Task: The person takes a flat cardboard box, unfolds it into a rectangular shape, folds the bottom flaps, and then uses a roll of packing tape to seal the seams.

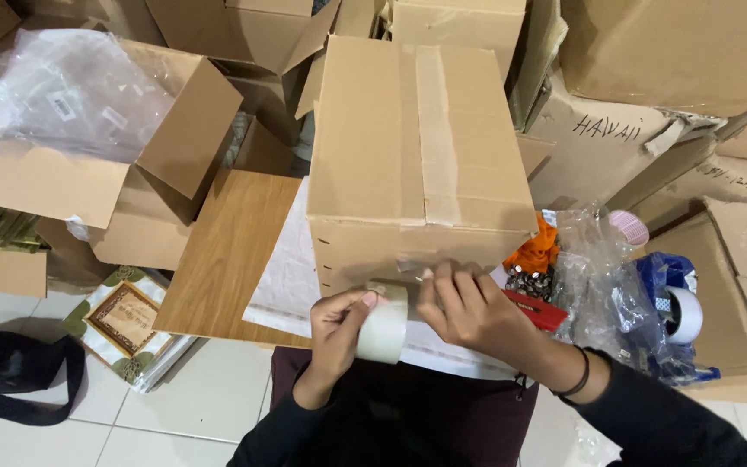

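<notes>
Head view: a closed brown cardboard box (421,147) stands on a wooden table (226,259) over a white sheet (285,268), directly in front of the person. Its top seam is already covered by a strip of clear tape running front to back. The left hand (339,333) is closed around a roll of clear packing tape (384,324), held just below the box's front face. The right hand (469,307) has its fingers pinched on the free tape end, pressed against the lower front of the box. Judgement: top seam done; the strip on the front face is only begun, not yet smoothed or cut. To the right lie crumpled clear plastic bags (603,285) and a second white tape roll (683,316); open cardboard boxes (144,156) crowd the left.
</notes>
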